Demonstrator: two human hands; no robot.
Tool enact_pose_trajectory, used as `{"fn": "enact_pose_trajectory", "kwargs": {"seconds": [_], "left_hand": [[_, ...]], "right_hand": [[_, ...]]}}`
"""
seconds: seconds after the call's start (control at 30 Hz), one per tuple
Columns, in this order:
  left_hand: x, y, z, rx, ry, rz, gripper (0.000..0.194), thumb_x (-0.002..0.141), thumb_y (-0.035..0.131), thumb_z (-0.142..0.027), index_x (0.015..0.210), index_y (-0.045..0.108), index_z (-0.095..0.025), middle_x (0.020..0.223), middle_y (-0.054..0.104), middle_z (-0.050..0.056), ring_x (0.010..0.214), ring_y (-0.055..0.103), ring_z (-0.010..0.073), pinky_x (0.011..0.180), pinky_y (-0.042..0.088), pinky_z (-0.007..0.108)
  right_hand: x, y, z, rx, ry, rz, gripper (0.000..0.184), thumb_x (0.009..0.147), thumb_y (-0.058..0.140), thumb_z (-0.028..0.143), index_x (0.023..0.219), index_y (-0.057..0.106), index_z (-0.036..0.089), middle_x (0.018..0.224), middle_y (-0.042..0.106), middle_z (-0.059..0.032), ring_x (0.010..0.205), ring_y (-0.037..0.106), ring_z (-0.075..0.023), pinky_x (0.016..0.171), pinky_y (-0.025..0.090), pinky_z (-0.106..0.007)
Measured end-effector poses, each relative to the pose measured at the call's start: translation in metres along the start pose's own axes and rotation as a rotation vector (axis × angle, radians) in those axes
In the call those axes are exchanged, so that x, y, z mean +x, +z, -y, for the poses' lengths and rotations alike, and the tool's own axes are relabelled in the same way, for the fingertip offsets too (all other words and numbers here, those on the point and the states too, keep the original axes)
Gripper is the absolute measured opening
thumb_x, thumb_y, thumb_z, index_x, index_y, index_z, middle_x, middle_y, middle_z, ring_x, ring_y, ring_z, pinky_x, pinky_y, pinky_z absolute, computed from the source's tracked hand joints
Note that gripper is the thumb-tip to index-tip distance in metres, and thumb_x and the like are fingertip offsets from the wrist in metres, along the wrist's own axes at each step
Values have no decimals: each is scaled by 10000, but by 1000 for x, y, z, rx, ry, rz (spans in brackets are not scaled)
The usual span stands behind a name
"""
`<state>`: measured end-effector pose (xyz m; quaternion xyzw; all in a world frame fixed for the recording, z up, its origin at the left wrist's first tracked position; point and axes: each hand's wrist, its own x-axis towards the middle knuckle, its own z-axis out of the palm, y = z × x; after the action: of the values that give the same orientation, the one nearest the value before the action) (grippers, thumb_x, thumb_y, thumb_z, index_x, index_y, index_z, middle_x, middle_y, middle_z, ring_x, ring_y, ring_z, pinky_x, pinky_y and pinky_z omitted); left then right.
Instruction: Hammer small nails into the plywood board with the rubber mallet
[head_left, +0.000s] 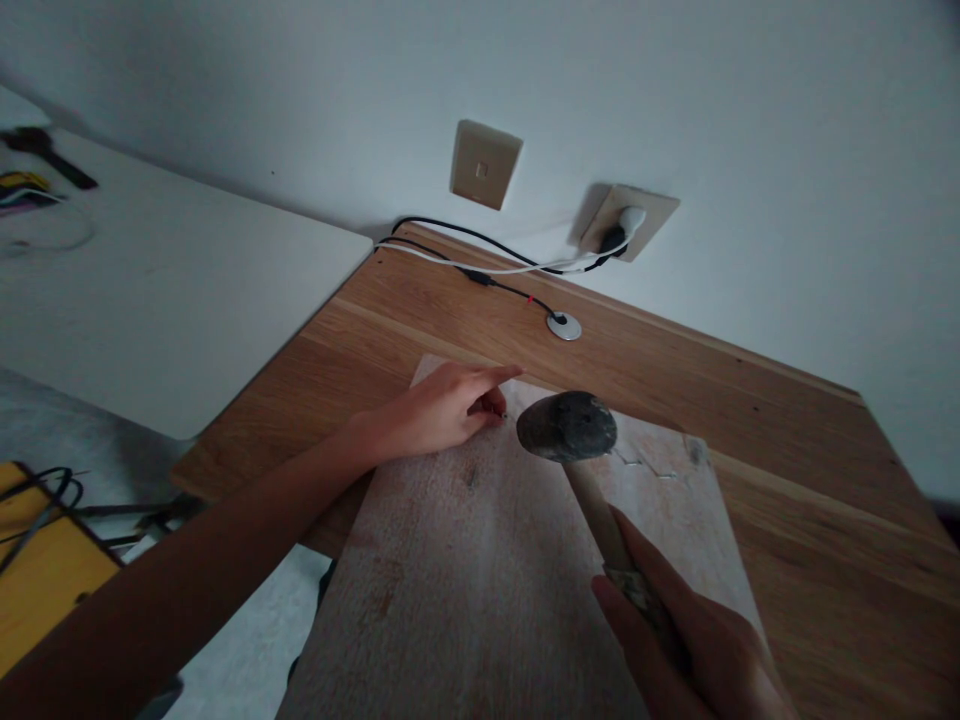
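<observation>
Lying on the wooden bench [750,420] is a pale board [480,560]. The right hand [697,650] has its grip wrapped around a hammer [574,440]. The left hand [439,410] pinches a tiny nail [503,413] against the board, just beside the hammer's head.

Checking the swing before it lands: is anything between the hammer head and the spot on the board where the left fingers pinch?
Nothing visible lies between. The hammer head hovers just right of the left hand, whose fingertips rest on the board, close beside that spot.
</observation>
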<state>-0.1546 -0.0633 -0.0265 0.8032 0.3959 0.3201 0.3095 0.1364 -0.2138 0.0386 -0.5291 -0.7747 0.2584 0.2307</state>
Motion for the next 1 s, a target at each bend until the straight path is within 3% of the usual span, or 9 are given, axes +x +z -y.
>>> {"fn": "enact_pose_trajectory", "kwargs": {"seconds": [0.13, 0.27, 0.4, 0.47, 0.57, 0.67, 0.77, 0.9, 1.0], "left_hand": [[-1, 2, 3, 3, 39, -4, 611, 936, 702, -56, 1514, 618, -236, 1062, 840, 27, 979, 791, 172, 940, 598, 307], [-1, 1, 2, 18, 80, -10, 643, 913, 729, -84, 1520, 606, -258, 1077, 814, 22, 994, 767, 178, 912, 582, 301], [1, 1, 0, 67, 102, -34, 645, 885, 792, -138, 1498, 623, -252, 1142, 790, 47, 1102, 736, 226, 980, 562, 351], [2, 1, 0, 80, 101, -34, 659, 881, 771, -112, 1506, 615, -251, 1118, 784, 44, 1081, 732, 225, 971, 556, 352], [2, 1, 1, 96, 96, -19, 635, 898, 753, -122, 1504, 613, -246, 1087, 780, 42, 1033, 734, 215, 935, 556, 344], [2, 1, 2, 85, 97, -20, 605, 911, 744, -122, 1492, 621, -238, 1089, 793, 45, 1021, 747, 206, 927, 562, 336], [2, 2, 2, 48, 82, -31, 657, 880, 687, -20, 1492, 622, -250, 1011, 811, 7, 931, 765, 171, 867, 569, 291], [1, 1, 0, 1, 36, -36, 694, 851, 686, 22, 1497, 624, -225, 958, 829, -9, 837, 774, 144, 802, 575, 250], [0, 0, -1, -1, 21, -29, 699, 853, 698, 17, 1509, 618, -210, 971, 839, 5, 848, 783, 152, 802, 584, 253]], "right_hand": [[4, 2, -5, -57, 37, 58, 535, 1135, 543, 353, 1619, 602, 133, 1014, 900, -95, 917, 889, -266, 690, 700, -248], [6, 6, -3, -86, 48, -16, 522, 1145, 543, 405, 1578, 635, 129, 1108, 900, -109, 926, 889, -260, 666, 689, -237], [9, 11, -1, -53, -7, 7, 515, 1148, 519, 368, 1588, 620, 119, 1186, 887, -121, 987, 882, -259, 749, 706, -245], [10, 13, 0, -68, -11, 42, 519, 1152, 506, 373, 1572, 623, 92, 1241, 869, -140, 1046, 870, -256, 814, 702, -246], [10, 15, 1, -97, 40, -14, 526, 1160, 492, 417, 1563, 631, 110, 1285, 856, -136, 1098, 856, -256, 873, 694, -268], [11, 15, 2, -67, 34, 11, 528, 1155, 494, 393, 1560, 621, 79, 1251, 866, -152, 1076, 864, -254, 842, 695, -263], [12, 15, 1, -19, 25, 72, 523, 1149, 495, 367, 1552, 618, 57, 1211, 878, -149, 1039, 872, -231, 808, 686, -233], [10, 14, -3, 6, 85, 5, 522, 1144, 508, 394, 1549, 627, 87, 1144, 895, -109, 961, 882, -214, 772, 680, -229], [8, 13, -5, 9, 50, 22, 525, 1136, 530, 372, 1563, 615, 78, 1152, 893, -122, 944, 884, -222, 731, 682, -226]]}}
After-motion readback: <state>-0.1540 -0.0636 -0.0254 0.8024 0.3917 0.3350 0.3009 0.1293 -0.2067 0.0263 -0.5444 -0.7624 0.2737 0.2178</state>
